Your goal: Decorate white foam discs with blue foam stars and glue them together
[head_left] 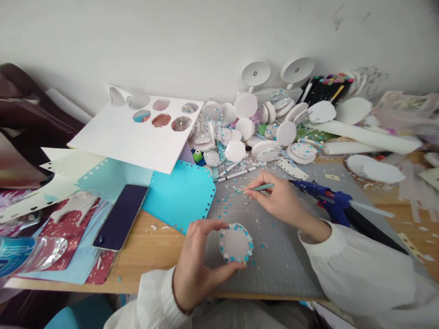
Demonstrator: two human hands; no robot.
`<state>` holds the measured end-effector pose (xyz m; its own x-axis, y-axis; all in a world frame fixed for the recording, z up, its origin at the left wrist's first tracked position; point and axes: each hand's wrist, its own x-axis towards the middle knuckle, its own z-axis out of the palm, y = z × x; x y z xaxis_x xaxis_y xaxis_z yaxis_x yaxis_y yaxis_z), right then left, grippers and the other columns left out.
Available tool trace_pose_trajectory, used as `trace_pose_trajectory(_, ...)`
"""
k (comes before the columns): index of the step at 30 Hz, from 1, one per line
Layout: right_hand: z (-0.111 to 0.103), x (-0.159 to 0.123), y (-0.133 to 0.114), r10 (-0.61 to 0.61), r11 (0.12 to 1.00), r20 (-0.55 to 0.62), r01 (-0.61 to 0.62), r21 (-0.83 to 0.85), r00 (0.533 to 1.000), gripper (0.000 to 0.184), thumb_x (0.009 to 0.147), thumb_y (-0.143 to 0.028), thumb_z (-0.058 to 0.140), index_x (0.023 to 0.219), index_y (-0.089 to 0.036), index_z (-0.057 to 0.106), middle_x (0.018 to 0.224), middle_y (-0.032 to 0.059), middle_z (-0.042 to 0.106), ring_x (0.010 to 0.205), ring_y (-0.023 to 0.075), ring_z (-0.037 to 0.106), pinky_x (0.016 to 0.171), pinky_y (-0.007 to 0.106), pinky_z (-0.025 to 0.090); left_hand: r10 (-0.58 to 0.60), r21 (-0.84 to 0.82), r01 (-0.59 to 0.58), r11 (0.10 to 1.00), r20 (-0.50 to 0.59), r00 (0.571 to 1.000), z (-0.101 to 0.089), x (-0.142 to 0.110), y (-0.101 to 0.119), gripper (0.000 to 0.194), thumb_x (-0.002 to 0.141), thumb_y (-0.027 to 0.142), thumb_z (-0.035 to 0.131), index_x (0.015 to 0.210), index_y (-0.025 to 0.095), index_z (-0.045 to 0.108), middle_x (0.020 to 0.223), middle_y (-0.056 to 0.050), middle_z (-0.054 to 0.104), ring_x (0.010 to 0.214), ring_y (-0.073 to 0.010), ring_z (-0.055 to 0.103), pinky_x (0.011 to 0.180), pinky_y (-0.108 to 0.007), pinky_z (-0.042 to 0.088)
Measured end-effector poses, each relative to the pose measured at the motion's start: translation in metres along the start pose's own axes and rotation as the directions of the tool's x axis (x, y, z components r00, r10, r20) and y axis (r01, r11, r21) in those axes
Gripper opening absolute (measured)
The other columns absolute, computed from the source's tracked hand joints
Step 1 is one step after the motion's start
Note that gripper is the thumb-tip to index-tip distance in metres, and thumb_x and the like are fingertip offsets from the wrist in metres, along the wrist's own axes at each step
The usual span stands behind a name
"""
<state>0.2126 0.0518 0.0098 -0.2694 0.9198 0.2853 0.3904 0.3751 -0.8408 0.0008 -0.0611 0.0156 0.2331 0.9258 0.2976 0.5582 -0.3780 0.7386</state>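
Observation:
My left hand [206, 260] grips a round white foam disc [236, 243] between thumb and fingers at its edge, low over the grey cutting mat [274, 274]. Small blue pieces ring the disc's rim. In my right hand [274, 196] is a pair of thin teal tweezers [259, 188], pinched near the middle and pointing left. Their tips are above the mat, near scattered tiny blue pieces [224, 211]; whether they hold one is too small to tell. A blue hot glue gun [325, 196] lies right of my right hand.
A pile of white foam discs [245, 129] fills the back. Blue punched paper [181, 192], a white sheet with cut-out holes [137, 137] and a phone [121, 217] lie left. A plastic bottle [30, 256] is at the left edge. Markers [329, 87] stand at the back right.

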Motion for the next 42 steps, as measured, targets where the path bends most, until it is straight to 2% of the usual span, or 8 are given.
trace_pose_trajectory(6, 0.011, 0.004, 0.005, -0.037, 0.999, 0.048, 0.039, -0.038, 0.998, 0.012, 0.080, -0.024, 0.065, 0.073, -0.022, 0.056, 0.067, -0.0004, 0.065, 0.061, 0.0148, 0.060, 0.058, 0.028, 0.047, 0.015, -0.003, -0.015, 1.000, 0.019, 1.000, -0.002, -0.005, -0.008, 0.064, 0.065, 0.051, 0.077, 0.115, 0.024, 0.046, 0.104, -0.004, 0.063, 0.095, -0.0219, 0.059, 0.083, -0.034, 0.047)
trace_pose_trajectory(13, 0.028, 0.007, 0.010, -0.073, 0.996, 0.113, 0.079, -0.050, 0.991, 0.010, 0.080, -0.019, 0.064, 0.074, -0.021, 0.055, 0.072, 0.0011, 0.068, 0.068, 0.0167, 0.065, 0.059, 0.027, 0.046, 0.022, 0.013, -0.022, 1.000, 0.031, 0.999, -0.003, -0.011, -0.012, 0.064, 0.065, 0.052, 0.076, 0.114, 0.024, 0.046, 0.102, -0.004, 0.062, 0.093, -0.0211, 0.059, 0.081, -0.032, 0.046)
trace_pose_trajectory(22, 0.014, 0.004, 0.006, -0.083, 0.995, 0.029, 0.085, -0.056, 0.996, 0.010, 0.081, -0.022, 0.064, 0.076, -0.023, 0.056, 0.074, 0.0012, 0.066, 0.072, 0.0179, 0.065, 0.063, 0.029, 0.047, 0.020, 0.002, -0.020, 1.000, 0.060, 0.998, -0.004, -0.012, -0.015, 0.064, 0.065, 0.052, 0.076, 0.114, 0.024, 0.046, 0.102, -0.004, 0.062, 0.094, -0.0214, 0.058, 0.083, -0.033, 0.045)
trace_pose_trajectory(28, 0.025, -0.001, 0.016, -0.085, 0.994, 0.106, 0.091, -0.053, 0.991, 0.010, 0.081, -0.020, 0.063, 0.080, -0.022, 0.054, 0.076, 0.0012, 0.067, 0.072, 0.0173, 0.065, 0.064, 0.029, 0.049, 0.035, 0.005, -0.036, 0.999, 0.066, 0.997, -0.002, -0.009, -0.014, 0.064, 0.064, 0.052, 0.076, 0.113, 0.023, 0.046, 0.101, -0.004, 0.062, 0.092, -0.0213, 0.059, 0.081, -0.032, 0.046)
trace_pose_trajectory(33, 0.033, -0.005, 0.017, -0.104, 0.994, 0.119, 0.108, -0.032, 0.987, 0.011, 0.082, -0.019, 0.061, 0.079, -0.022, 0.052, 0.077, 0.0018, 0.067, 0.074, 0.0177, 0.066, 0.064, 0.029, 0.049, 0.022, 0.003, -0.022, 1.000, 0.085, 0.996, 0.001, -0.009, -0.015, 0.064, 0.064, 0.052, 0.077, 0.113, 0.024, 0.046, 0.101, -0.004, 0.061, 0.092, -0.0216, 0.059, 0.081, -0.033, 0.047)
trace_pose_trajectory(38, 0.037, -0.008, 0.019, -0.133, 0.991, 0.088, 0.135, -0.008, 0.987, 0.010, 0.083, -0.018, 0.059, 0.077, -0.022, 0.052, 0.077, 0.0029, 0.067, 0.074, 0.0174, 0.066, 0.064, 0.030, 0.050, 0.022, 0.000, -0.022, 1.000, 0.086, 0.996, 0.002, -0.009, -0.014, 0.064, 0.065, 0.054, 0.075, 0.114, 0.024, 0.046, 0.102, -0.005, 0.061, 0.093, -0.0224, 0.059, 0.082, -0.034, 0.046)
trace_pose_trajectory(42, 0.034, -0.008, 0.018, -0.156, 0.988, 0.015, 0.156, 0.017, 0.988, 0.011, 0.084, -0.020, 0.060, 0.076, -0.022, 0.052, 0.075, 0.0022, 0.066, 0.074, 0.0176, 0.066, 0.064, 0.030, 0.050, 0.028, 0.005, -0.029, 1.000, 0.086, 0.996, 0.002, -0.008, -0.013, 0.063, 0.066, 0.054, 0.074, 0.114, 0.024, 0.046, 0.101, -0.005, 0.061, 0.092, -0.0224, 0.059, 0.081, -0.034, 0.047)
